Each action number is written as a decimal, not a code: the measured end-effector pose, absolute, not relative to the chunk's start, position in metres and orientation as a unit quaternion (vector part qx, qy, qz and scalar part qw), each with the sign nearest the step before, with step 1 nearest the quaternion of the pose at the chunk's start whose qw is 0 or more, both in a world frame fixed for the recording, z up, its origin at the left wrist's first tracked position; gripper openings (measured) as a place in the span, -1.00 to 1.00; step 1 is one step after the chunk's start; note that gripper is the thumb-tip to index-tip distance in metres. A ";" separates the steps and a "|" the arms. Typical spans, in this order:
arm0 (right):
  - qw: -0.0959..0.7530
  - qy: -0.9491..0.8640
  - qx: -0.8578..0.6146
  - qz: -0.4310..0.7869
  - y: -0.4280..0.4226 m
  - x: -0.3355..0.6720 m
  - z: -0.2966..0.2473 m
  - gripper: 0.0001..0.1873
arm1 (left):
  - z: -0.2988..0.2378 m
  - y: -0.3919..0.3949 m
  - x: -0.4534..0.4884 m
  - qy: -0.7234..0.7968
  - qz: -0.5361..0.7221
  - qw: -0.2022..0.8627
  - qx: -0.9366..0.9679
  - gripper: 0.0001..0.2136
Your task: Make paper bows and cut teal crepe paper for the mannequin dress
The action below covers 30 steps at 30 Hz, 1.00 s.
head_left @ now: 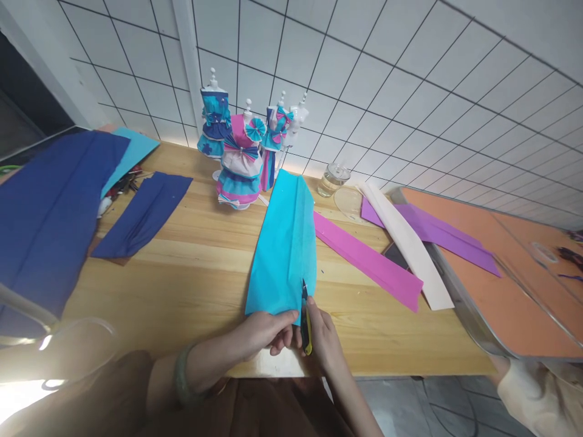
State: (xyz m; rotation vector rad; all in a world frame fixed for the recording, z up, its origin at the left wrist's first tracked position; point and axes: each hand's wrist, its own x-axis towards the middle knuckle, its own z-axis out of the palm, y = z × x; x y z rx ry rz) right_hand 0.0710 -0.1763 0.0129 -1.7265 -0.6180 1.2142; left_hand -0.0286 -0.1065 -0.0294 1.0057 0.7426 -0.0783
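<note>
In front of the person, a turquoise sheet [282,249] lies lengthwise on the wooden table [209,273], its near edge pinched between thumb and curled fingers of the left hand [271,334], wrist slanting inward; the right hand [324,334], angled forward, grasps black-and-yellow scissors [306,331]

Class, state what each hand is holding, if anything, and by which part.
The left hand pinches the long turquoise paper-like sheet at its near edge; the right hand holds the black-and-yellow scissors by the handles.
</note>
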 end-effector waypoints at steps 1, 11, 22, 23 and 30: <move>0.453 -0.248 -0.703 0.490 -0.176 0.071 0.013 -0.32 | -0.029 -0.107 -0.028 0.347 -0.036 0.812 0.467 -0.51; 0.466 -0.238 -0.712 0.468 -0.175 0.069 0.008 -0.33 | -0.022 -0.105 -0.028 0.356 -0.040 0.816 0.453 -0.52; 0.454 -0.254 -0.728 0.446 -0.175 0.071 0.004 -0.33 | -0.022 -0.105 -0.029 0.353 -0.043 0.807 0.472 -0.52; 0.454 -0.255 -0.729 0.445 -0.175 0.071 0.005 -0.32 | -0.023 -0.105 -0.029 0.353 -0.045 0.806 0.473 -0.52; 0.453 -0.267 -0.730 0.436 -0.176 0.071 0.002 -0.32 | -0.026 -0.105 -0.029 0.349 -0.042 0.804 0.479 -0.51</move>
